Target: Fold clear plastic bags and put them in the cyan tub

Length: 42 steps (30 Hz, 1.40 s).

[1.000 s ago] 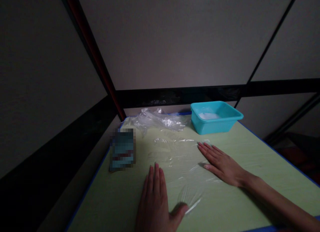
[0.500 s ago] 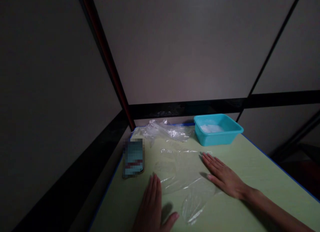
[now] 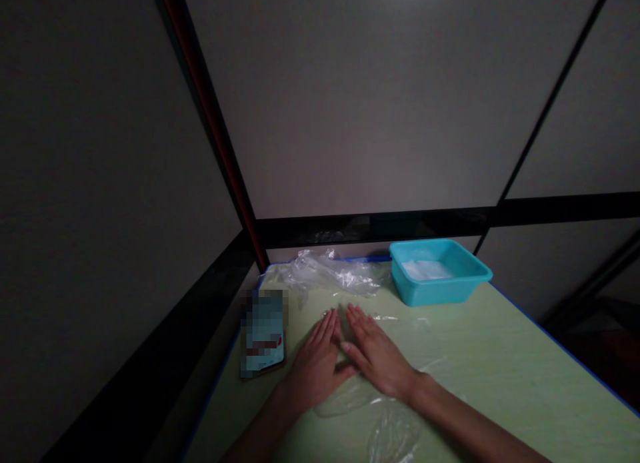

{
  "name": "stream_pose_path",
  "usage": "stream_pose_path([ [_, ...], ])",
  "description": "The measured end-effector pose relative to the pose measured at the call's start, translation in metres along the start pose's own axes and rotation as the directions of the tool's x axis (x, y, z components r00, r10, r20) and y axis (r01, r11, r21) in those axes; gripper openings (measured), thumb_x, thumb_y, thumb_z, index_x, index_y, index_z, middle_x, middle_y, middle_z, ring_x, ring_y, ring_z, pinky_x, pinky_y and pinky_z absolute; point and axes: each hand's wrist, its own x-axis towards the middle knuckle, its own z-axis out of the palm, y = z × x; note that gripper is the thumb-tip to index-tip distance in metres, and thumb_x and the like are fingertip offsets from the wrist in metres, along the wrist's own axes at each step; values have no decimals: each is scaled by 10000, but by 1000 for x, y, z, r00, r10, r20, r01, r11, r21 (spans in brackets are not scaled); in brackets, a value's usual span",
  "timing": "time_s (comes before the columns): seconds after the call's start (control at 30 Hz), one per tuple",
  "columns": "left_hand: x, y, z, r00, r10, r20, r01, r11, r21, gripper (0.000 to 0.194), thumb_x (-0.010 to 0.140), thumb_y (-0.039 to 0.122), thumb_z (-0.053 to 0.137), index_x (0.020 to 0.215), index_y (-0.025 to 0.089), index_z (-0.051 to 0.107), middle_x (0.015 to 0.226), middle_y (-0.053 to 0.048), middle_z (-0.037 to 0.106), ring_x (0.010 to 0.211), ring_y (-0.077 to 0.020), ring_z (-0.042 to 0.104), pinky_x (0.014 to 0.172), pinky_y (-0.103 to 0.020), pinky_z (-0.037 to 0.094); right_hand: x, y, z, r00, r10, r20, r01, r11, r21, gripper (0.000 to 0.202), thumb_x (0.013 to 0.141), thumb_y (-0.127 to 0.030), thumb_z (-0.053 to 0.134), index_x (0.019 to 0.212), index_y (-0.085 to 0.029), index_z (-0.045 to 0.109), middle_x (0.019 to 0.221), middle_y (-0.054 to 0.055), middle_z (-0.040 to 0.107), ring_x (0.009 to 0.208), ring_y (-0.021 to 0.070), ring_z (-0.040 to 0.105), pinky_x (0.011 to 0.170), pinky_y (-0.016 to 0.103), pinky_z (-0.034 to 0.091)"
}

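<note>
A clear plastic bag (image 3: 395, 426) lies spread over the light green table (image 3: 520, 376). My left hand (image 3: 320, 363) rests flat on the bag's left part, fingers stretched out and nothing held. Close beside it, my right hand (image 3: 377, 353) also lies flat on the plastic with its fingers extended. The two thumbs are near each other, and I cannot tell whether they touch. Both hands cover much of the bag's middle.
Crumpled clear plastic (image 3: 333, 273) lies along the table's back edge. At the back right stands a turquoise basin (image 3: 440, 291) with white material (image 3: 426, 270) inside. A phone (image 3: 264, 333), partly pixelated, lies at the left edge. Walls (image 3: 370, 116) enclose the back and left.
My right hand has moved left across the bag. My left hand has moved forward and right, so the two now lie side by side. The view has shifted slightly.
</note>
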Motion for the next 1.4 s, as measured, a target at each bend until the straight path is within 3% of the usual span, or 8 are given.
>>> stream_pose_path([
  [0.13,-2,-4,13,1000,10,-19,-10,1000,-21,699,714,274,441,1317,32,182,1376,-176,222,1277,-236,150,1022,-385,238,13,-12,20,1000,3,-5,-3,998,59,620,877,-471,239,1345,-70,174,1384,135,194,1275,222,148,1032,415,205],
  [0.27,-3,-7,22,1000,-6,-10,6,1000,-6,698,690,238,423,1315,30,192,1378,-176,215,1279,-243,139,1022,-404,236,12,-14,31,999,38,13,-38,999,-9,629,874,-480,229,1328,-45,226,1379,136,208,1274,227,154,1043,392,184],
  [0.47,-6,-11,30,998,-13,-63,16,999,48,684,711,303,440,1297,14,238,1379,-174,213,1282,-257,119,1021,-398,235,7,-10,36,994,107,-32,-110,990,-91,568,886,-447,213,1321,-85,269,1375,113,229,1274,205,161,1043,380,182],
  [0.73,-4,-13,30,997,2,-80,5,995,96,827,728,629,369,1276,16,290,1358,-200,256,1262,-295,192,993,-399,269,-18,25,22,996,81,-46,-90,968,-234,607,868,-496,236,1341,-117,209,1385,94,202,1274,225,156,1025,412,213],
  [1.1,-4,-13,27,998,-1,-63,7,995,102,842,729,646,359,1277,11,285,1360,-206,239,1264,-292,183,1002,-398,265,-59,77,-4,976,204,-77,-218,921,-323,597,864,-508,233,1353,-176,147,1398,32,175,1278,196,144,1025,405,216],
  [1.4,-4,-13,24,1000,-16,-27,18,996,83,841,734,634,362,1285,5,267,1370,-206,208,1270,-286,157,1013,-397,248,-67,88,-8,974,207,-92,-226,915,-333,593,863,-504,246,1351,-178,160,1396,42,184,1278,191,144,1027,399,207],
])
